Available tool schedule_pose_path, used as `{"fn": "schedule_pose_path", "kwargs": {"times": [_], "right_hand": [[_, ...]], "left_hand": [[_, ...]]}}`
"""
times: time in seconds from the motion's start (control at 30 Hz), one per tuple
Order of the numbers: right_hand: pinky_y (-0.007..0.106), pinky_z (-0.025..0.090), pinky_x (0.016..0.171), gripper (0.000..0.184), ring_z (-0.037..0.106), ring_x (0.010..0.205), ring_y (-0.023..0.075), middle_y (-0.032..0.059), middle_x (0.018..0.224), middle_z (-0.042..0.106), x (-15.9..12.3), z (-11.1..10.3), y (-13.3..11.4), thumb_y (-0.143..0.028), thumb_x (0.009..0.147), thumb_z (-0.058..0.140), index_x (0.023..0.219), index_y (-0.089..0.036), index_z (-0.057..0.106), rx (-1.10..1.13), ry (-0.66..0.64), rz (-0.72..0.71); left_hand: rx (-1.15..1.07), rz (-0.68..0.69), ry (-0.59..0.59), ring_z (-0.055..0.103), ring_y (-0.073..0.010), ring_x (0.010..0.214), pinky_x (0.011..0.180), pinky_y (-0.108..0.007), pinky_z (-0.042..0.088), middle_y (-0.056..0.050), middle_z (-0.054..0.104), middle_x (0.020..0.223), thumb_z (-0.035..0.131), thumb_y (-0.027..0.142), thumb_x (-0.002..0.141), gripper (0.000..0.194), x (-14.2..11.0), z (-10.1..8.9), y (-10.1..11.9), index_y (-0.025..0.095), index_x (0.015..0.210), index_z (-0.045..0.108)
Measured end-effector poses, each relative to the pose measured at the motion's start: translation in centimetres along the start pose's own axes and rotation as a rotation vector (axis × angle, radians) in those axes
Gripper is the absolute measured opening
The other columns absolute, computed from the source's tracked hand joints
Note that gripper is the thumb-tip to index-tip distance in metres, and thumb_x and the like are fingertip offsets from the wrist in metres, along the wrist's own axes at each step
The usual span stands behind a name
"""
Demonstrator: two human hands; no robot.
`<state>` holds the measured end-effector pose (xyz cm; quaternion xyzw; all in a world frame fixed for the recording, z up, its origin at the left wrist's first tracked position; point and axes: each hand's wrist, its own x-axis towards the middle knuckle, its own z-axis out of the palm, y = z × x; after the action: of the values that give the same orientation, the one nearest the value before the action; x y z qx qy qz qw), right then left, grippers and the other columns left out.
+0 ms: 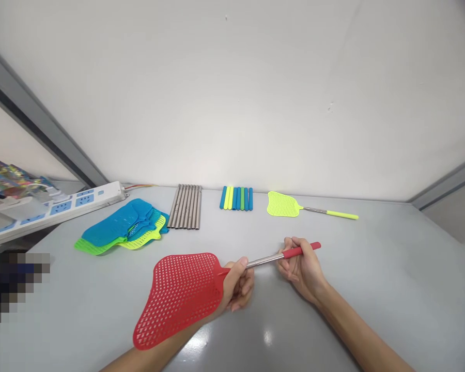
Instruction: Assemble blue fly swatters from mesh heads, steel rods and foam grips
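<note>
A red fly swatter (182,292) with a perforated head, a metal rod and a red grip is held above the table between both hands. My left hand (238,284) is closed round the neck, where the head meets the rod, thumb on top. My right hand (302,266) pinches the red grip near its rod end, the fingers curled. Beyond them, a complete yellow fly swatter (282,204) lies flat near the wall. Loose blue, green and yellow swatter heads (118,223) are piled at the left.
Several metal rods (185,206) lie side by side behind the hands, and a row of coloured grips (236,198) lies to their right. A white power strip (96,199) with plugs runs along the left edge. The wall (232,103) bounds the grey table (391,268) at the back.
</note>
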<state>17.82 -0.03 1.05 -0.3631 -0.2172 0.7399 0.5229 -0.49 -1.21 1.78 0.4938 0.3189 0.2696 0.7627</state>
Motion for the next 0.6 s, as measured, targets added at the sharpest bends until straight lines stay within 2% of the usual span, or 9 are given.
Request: {"fn": "schedule_pose_path", "kwargs": {"times": [0.1, 0.2, 0.6], "right_hand": [[0.016, 0.013, 0.030, 0.026, 0.035, 0.031, 0.0085, -0.0001, 0.039, 0.048, -0.2, 0.1, 0.2, -0.037, 0.077, 0.034, 0.058, -0.019, 0.035, 0.006, -0.019, -0.024], [0.017, 0.014, 0.031, 0.027, 0.033, 0.031, 0.0075, 0.0002, 0.041, 0.050, -0.5, 0.4, 0.3, -0.038, 0.078, 0.032, 0.058, -0.020, 0.033, -0.002, -0.015, -0.046], [0.016, 0.017, 0.033, 0.028, 0.037, 0.035, 0.0082, -0.0002, 0.045, 0.052, -1.0, 1.3, 1.4, -0.040, 0.080, 0.031, 0.060, -0.020, 0.032, 0.036, -0.031, -0.036]], "left_hand": [[-0.134, 0.020, -0.049, 0.013, -0.0039, 0.023, 0.031, -0.021, 0.016, 0.008, 0.027, 0.025, 0.024, 0.050, 0.080, 0.048, 0.8, -0.2, -0.5, 0.018, 0.046, 0.034], [-0.203, 0.029, -0.015, 0.010, -0.0033, 0.023, 0.031, -0.020, 0.014, 0.008, 0.024, 0.024, 0.027, 0.049, 0.080, 0.046, 1.0, -0.2, -0.4, 0.019, 0.044, 0.030], [-0.131, -0.028, -0.009, 0.014, -0.0033, 0.023, 0.033, -0.021, 0.015, 0.008, 0.023, 0.024, 0.028, 0.050, 0.079, 0.049, 0.7, -0.2, 0.3, 0.019, 0.041, 0.031]]}}
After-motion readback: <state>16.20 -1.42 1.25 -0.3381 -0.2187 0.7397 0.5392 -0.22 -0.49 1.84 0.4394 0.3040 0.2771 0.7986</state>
